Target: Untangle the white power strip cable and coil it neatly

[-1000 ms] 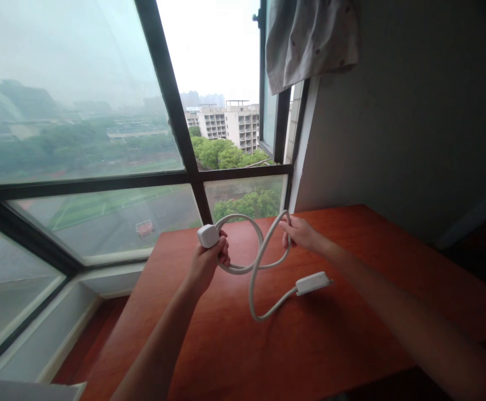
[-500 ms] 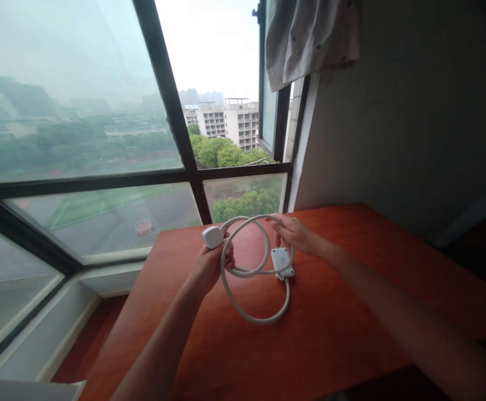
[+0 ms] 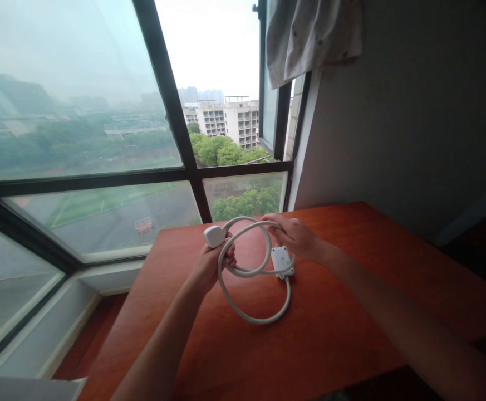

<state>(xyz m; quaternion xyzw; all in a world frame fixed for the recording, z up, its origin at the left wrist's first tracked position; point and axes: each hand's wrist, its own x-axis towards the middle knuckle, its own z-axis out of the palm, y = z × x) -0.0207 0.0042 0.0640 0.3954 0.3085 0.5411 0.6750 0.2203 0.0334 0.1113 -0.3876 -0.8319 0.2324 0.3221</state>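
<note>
A thick white power cable is coiled into loops above a red-brown wooden table. My left hand is closed round the coil just below its white plug, which sticks up from my fist. My right hand grips the top of the coil and holds the small white socket block against the loops. The lowest loop hangs down toward the table top.
A large dark-framed window stands behind the table, with a low sill at the left. A pale cloth hangs at the top right by a grey wall. The table's left edge drops to a wooden floor.
The socket end, lying out to the right a second ago, has been drawn up into my right hand. The cable now forms a tighter coil, and my hands are closer together.
</note>
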